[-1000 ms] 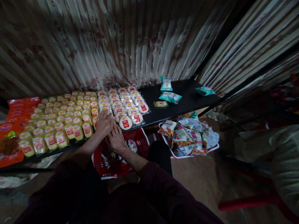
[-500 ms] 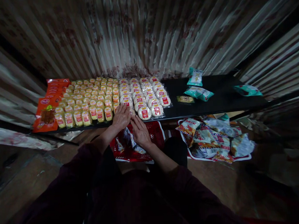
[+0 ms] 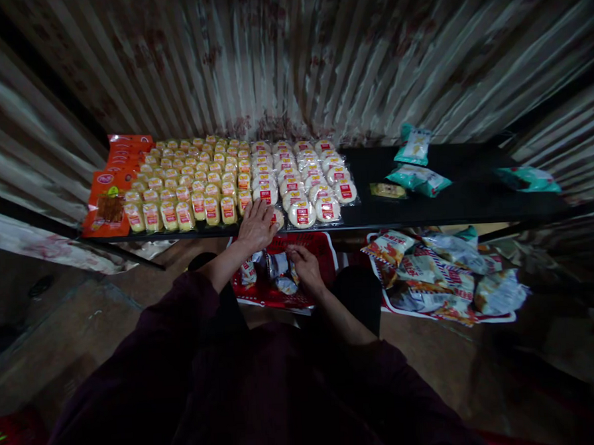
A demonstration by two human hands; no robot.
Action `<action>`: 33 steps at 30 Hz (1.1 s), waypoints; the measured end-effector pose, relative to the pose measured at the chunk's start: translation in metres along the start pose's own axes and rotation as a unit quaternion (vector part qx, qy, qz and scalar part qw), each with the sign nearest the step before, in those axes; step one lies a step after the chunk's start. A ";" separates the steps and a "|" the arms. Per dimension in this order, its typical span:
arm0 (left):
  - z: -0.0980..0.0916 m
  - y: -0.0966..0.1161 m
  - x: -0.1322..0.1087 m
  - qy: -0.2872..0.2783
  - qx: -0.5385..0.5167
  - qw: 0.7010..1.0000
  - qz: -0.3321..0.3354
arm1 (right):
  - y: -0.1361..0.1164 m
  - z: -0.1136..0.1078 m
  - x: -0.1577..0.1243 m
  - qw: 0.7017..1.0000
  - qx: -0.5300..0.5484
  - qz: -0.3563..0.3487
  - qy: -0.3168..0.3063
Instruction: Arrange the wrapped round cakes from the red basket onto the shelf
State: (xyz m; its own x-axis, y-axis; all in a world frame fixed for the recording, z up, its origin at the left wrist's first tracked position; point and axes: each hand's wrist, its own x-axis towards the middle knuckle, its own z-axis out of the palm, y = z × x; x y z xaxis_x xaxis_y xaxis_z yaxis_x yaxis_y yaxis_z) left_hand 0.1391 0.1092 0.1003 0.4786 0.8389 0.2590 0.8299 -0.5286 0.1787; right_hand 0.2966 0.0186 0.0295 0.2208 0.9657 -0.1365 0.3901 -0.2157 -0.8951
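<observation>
My left hand [image 3: 257, 227] lies with its fingers stretched over the front edge of the shelf. Its fingertips rest on a round white packaged cake [image 3: 277, 218] at the front of a block of similar cakes [image 3: 302, 213]. Beside it to the left are rows of small yellow packaged cakes [image 3: 186, 216]. My right hand [image 3: 306, 268] is lower, over a red basket [image 3: 322, 242], with its fingers curled together and nothing visible in them. Below the hands, a few shiny snack packets [image 3: 279, 264] lie in that basket.
Orange packets [image 3: 107, 200] stand at the shelf's left end. On the black shelf [image 3: 363, 214] to the right lie teal packets [image 3: 421, 179] and a small flat packet [image 3: 387, 190]. A second basket [image 3: 401, 311] holds several snack bags [image 3: 429, 269]. Pleated curtain [image 3: 279, 64] hangs behind.
My right hand has drawn back from the front white cake and down over the red basket, its fingers curling. My left hand stays at the cake. The view has shifted slightly.
</observation>
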 end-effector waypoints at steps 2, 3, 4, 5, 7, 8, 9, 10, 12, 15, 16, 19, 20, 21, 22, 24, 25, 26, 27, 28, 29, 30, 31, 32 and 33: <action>0.002 0.000 -0.001 0.011 -0.001 1.000 0.002 | 0.016 0.007 -0.001 0.993 -0.038 0.094 -0.061; 0.002 0.000 -0.002 0.016 -0.002 1.000 0.003 | 0.024 0.009 -0.004 0.988 -0.067 0.116 -0.082; 0.003 0.001 -0.003 0.020 -0.004 1.000 0.004 | 0.032 0.011 -0.007 0.982 -0.094 0.127 -0.099; 0.003 0.001 -0.004 0.023 -0.005 1.000 0.005 | 0.039 0.012 -0.011 0.978 -0.120 0.130 -0.114; 0.004 0.002 -0.009 0.027 -0.009 1.000 0.009 | 0.050 0.014 -0.018 0.967 -0.167 0.128 -0.142; 0.004 0.002 -0.011 0.029 -0.012 0.999 0.013 | 0.054 0.015 -0.021 0.962 -0.190 0.121 -0.157; 0.004 0.003 -0.014 0.031 -0.013 0.999 0.019 | 0.057 0.016 -0.023 0.956 -0.210 0.111 -0.172; 0.005 0.002 -0.016 0.032 -0.014 0.999 0.025 | 0.059 0.018 -0.023 0.951 -0.229 0.098 -0.186; 0.005 0.001 -0.019 0.028 -0.013 0.999 0.038 | 0.062 0.022 -0.022 0.941 -0.254 0.072 -0.209; 0.006 -0.004 -0.021 0.014 -0.009 0.998 0.062 | 0.063 0.033 -0.014 0.922 -0.320 0.011 -0.216; 0.006 -0.005 -0.020 0.009 -0.008 0.997 0.071 | 0.062 0.038 -0.010 0.909 -0.357 -0.022 -0.214; 0.007 -0.011 -0.019 0.004 -0.002 0.996 0.091 | 0.060 0.055 0.000 0.853 -0.452 -0.119 -0.232; 0.008 -0.013 -0.019 0.002 0.000 0.996 0.093 | 0.059 0.059 0.004 0.839 -0.464 -0.136 -0.251; 0.008 -0.015 -0.019 0.000 0.001 0.996 0.094 | 0.058 0.062 0.008 0.826 -0.471 -0.145 -0.272; 0.008 -0.017 -0.019 -0.004 0.001 0.996 0.094 | 0.058 0.062 0.012 0.816 -0.477 -0.146 -0.292; 0.008 -0.020 -0.019 -0.012 -0.004 0.996 0.093 | 0.060 0.054 0.021 0.800 -0.490 -0.127 -0.321; 0.009 -0.021 -0.019 -0.013 -0.006 0.996 0.093 | 0.061 0.047 0.026 0.798 -0.499 -0.103 -0.322; 0.009 -0.022 -0.020 -0.013 -0.009 0.995 0.094 | 0.063 0.038 0.031 0.797 -0.508 -0.078 -0.316; 0.009 -0.023 -0.020 -0.011 -0.011 0.995 0.094 | 0.065 0.028 0.036 0.793 -0.514 -0.056 -0.324; 0.010 -0.024 -0.020 -0.009 -0.013 0.995 0.094 | 0.066 0.018 0.040 0.790 -0.516 -0.034 -0.328; 0.011 -0.025 -0.020 -0.007 -0.014 0.996 0.093 | 0.067 0.010 0.043 0.791 -0.515 -0.014 -0.331; 0.011 -0.024 -0.020 -0.005 -0.015 0.996 0.090 | 0.067 0.003 0.046 0.790 -0.516 -0.005 -0.330; 0.012 -0.024 -0.019 -0.004 -0.016 0.996 0.086 | 0.067 -0.001 0.047 0.791 -0.517 0.005 -0.328; 0.013 -0.023 -0.019 -0.003 -0.015 0.997 0.081 | 0.065 -0.003 0.047 0.792 -0.518 0.010 -0.323; 0.013 -0.022 -0.018 -0.004 -0.014 0.997 0.077 | 0.063 -0.003 0.046 0.793 -0.521 0.011 -0.317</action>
State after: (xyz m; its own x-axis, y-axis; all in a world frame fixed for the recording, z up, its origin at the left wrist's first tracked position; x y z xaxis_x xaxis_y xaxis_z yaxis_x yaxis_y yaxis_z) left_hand 0.1157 0.1071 0.0791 0.6019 0.7488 0.2777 0.7380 -0.6543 0.1648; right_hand 0.3339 0.0484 -0.0322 -0.1265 0.7677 -0.6282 0.9917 0.0822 -0.0992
